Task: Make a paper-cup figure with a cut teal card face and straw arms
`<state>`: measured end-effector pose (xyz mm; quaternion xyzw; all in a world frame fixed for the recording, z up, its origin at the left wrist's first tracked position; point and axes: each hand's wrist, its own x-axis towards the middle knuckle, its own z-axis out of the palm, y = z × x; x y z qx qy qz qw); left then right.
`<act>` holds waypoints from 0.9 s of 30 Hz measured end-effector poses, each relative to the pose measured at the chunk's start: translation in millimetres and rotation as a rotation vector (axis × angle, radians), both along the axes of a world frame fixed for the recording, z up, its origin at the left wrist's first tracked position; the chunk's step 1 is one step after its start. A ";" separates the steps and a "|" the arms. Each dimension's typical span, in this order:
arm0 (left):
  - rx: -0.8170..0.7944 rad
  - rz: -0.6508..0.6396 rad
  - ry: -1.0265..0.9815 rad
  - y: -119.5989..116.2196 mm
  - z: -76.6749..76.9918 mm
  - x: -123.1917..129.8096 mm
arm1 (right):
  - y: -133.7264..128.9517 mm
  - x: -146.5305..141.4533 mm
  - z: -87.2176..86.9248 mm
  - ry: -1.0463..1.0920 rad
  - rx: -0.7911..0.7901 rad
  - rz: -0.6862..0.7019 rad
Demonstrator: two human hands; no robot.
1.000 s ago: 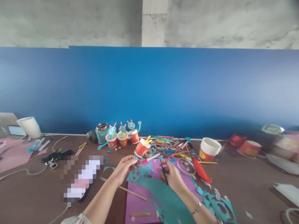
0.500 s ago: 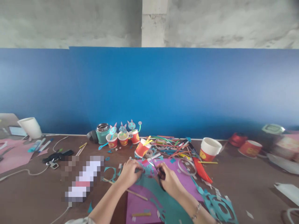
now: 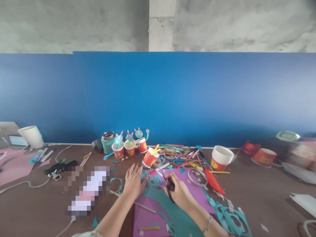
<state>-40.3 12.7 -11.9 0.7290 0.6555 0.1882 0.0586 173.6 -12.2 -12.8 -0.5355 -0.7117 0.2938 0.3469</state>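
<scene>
My right hand (image 3: 179, 191) grips a pair of scissors (image 3: 162, 173) by its black handles, the blades angled up and left over a teal paper (image 3: 176, 210). Drawn faces or ear shapes in dark outline show on the paper near the blades. Beside it my left hand (image 3: 134, 183) lies flat with fingers stretched out, its thumb at the paper's left edge. Underneath the teal paper lies a purple sheet (image 3: 145, 220). A red and white paper cup (image 3: 149, 158) with yellow strips in it leans just beyond my hands.
At the back stand cups with teal animal heads (image 3: 130, 148) and a teal thermos (image 3: 108, 143). Coloured pipe cleaners (image 3: 177, 154) are heaped behind the paper. Right are stacked cups (image 3: 222, 158), a tape ring (image 3: 197, 177) and cut-out teal scraps (image 3: 232, 219). A blue partition (image 3: 158, 98) rises behind.
My left hand has opened from a bent, pinching pose and now lies flat, uncovering more drawn shapes. My right hand with the scissors has hardly moved.
</scene>
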 end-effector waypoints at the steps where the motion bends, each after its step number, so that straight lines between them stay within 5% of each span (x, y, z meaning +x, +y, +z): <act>1: -0.026 -0.007 0.000 0.8 -1.5 0.0 | 0.5 0.3 -1.1 -0.003 0.004 -0.002; 12: -0.033 -0.065 0.027 1.6 2.5 -3.4 | 0.3 1.3 -1.7 0.005 0.004 0.010; 27: -0.085 0.059 -0.010 14.5 -7.7 -25.8 | -0.4 -1.1 0.5 0.005 0.000 0.003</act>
